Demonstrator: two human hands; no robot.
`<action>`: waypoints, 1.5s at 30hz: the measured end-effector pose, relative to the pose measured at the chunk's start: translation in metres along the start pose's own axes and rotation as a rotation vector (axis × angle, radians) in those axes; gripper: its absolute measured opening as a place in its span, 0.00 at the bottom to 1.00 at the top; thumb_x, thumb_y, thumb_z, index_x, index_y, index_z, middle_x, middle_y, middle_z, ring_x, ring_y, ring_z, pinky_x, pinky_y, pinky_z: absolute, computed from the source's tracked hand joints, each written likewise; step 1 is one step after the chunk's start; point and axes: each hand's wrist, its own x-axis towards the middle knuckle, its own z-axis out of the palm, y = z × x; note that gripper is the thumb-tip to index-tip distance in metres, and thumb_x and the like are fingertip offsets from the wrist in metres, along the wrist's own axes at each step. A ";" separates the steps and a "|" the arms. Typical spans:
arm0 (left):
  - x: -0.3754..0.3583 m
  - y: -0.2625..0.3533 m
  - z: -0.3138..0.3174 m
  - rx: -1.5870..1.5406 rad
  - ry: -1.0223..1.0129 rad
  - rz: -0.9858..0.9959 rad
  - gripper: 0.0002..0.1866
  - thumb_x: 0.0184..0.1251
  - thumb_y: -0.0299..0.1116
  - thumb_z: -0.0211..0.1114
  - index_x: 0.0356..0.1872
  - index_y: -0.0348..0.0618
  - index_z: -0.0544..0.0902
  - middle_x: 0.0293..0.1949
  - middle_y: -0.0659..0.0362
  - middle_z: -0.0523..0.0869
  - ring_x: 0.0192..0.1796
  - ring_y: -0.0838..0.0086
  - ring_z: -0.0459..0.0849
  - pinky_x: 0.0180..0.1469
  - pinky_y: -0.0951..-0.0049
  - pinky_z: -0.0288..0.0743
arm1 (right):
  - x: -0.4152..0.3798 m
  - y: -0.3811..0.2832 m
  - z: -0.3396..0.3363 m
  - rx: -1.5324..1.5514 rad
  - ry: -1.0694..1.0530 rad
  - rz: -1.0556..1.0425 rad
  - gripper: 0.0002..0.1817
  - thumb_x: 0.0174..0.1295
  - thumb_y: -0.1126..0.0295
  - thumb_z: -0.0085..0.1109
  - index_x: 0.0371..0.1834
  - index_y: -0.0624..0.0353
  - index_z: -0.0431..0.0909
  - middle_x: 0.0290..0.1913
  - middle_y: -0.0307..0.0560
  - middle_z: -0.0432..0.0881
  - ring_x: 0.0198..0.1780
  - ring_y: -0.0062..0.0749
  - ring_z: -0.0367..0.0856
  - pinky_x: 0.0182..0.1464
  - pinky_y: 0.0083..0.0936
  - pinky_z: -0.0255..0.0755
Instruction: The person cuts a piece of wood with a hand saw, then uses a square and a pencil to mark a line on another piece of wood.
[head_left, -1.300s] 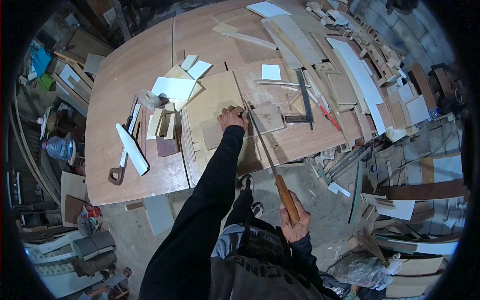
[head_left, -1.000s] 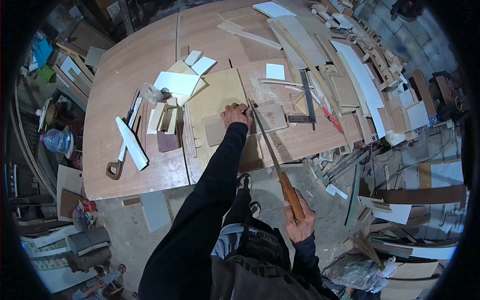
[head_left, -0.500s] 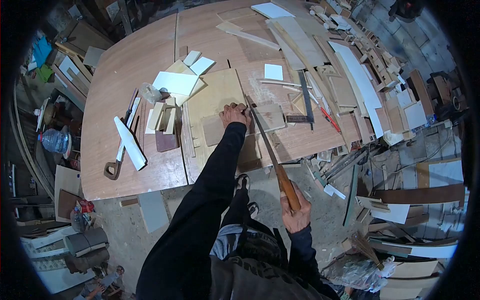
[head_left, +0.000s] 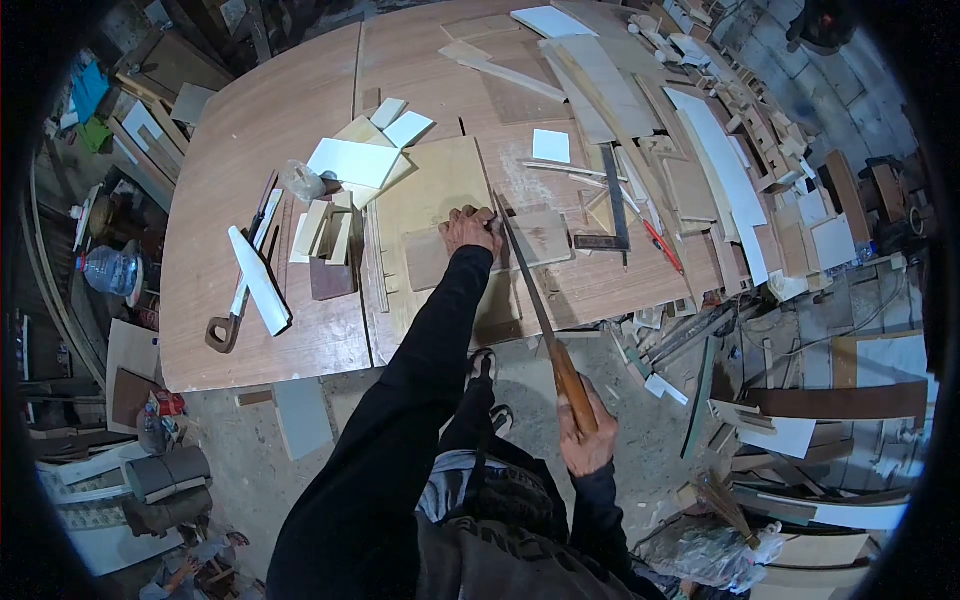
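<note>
While the left hand [head_left: 468, 230] lies back upward on a plank [head_left: 545, 238], its fingers bent, the right hand [head_left: 590, 440] is wrapped around the wooden handle of a saw [head_left: 541, 308]. Whether the left fingers pinch the wood or merely press it I cannot tell, as their undersides are hidden. The left arm [head_left: 400, 370] reaches far forward, nearly straight, in a black sleeve; the right forearm [head_left: 597, 500] stays close to the body, its hand near and beyond the counter's edge. From there the saw blade slants to the far left, crossing the plank just right of the left hand.

Across the person's dark top [head_left: 540, 575] run block letters [head_left: 500, 538], upside down and partly folded, so the full word cannot be read.

Beneath the plank's left part lies a pale plywood panel [head_left: 440, 175] on the counter [head_left: 270, 130]. To the right are a square [head_left: 617, 200], a red slim tool [head_left: 663, 248] and a white tile-like piece [head_left: 551, 146]. To the left sit wooden blocks [head_left: 335, 240], a white board [head_left: 352, 163], a tapered white piece [head_left: 260, 285] and another handle [head_left: 222, 332], brown. Long strips and offcuts [head_left: 690, 180] crowd the far right.
</note>
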 end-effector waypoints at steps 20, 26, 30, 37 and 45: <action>0.000 0.005 -0.008 0.076 -0.081 -0.022 0.11 0.49 0.40 0.69 0.36 0.58 0.83 0.44 0.60 0.81 0.53 0.61 0.74 0.53 0.54 0.63 | -0.007 0.011 -0.003 0.098 -0.171 0.284 0.19 0.65 0.74 0.56 0.60 0.61 0.73 0.30 0.43 0.77 0.22 0.19 0.73 0.26 0.19 0.69; -0.001 0.001 0.002 0.045 0.062 0.019 0.07 0.51 0.41 0.68 0.32 0.56 0.84 0.40 0.63 0.81 0.51 0.65 0.74 0.52 0.57 0.61 | 0.012 0.012 0.014 0.008 -0.099 0.187 0.21 0.63 0.72 0.58 0.60 0.64 0.74 0.42 0.58 0.84 0.39 0.36 0.85 0.42 0.30 0.77; -0.002 0.005 -0.006 0.052 0.019 0.004 0.06 0.54 0.41 0.67 0.31 0.56 0.84 0.41 0.62 0.81 0.51 0.64 0.74 0.52 0.56 0.61 | 0.007 0.006 0.005 0.114 -0.144 0.287 0.21 0.65 0.67 0.58 0.60 0.61 0.74 0.42 0.58 0.84 0.40 0.35 0.85 0.44 0.29 0.77; -0.004 -0.001 0.001 0.047 -0.033 0.009 0.17 0.46 0.40 0.71 0.41 0.57 0.82 0.50 0.59 0.78 0.58 0.61 0.71 0.61 0.47 0.59 | 0.010 0.004 0.011 0.039 -0.151 0.329 0.20 0.66 0.67 0.58 0.60 0.60 0.74 0.44 0.57 0.84 0.43 0.38 0.85 0.45 0.30 0.77; -0.045 -0.001 -0.023 0.153 0.000 0.142 0.28 0.60 0.46 0.59 0.62 0.50 0.74 0.60 0.53 0.73 0.66 0.57 0.66 0.70 0.32 0.41 | 0.010 0.003 0.018 0.011 -0.179 0.297 0.25 0.62 0.74 0.59 0.64 0.60 0.71 0.46 0.59 0.83 0.45 0.45 0.85 0.47 0.32 0.77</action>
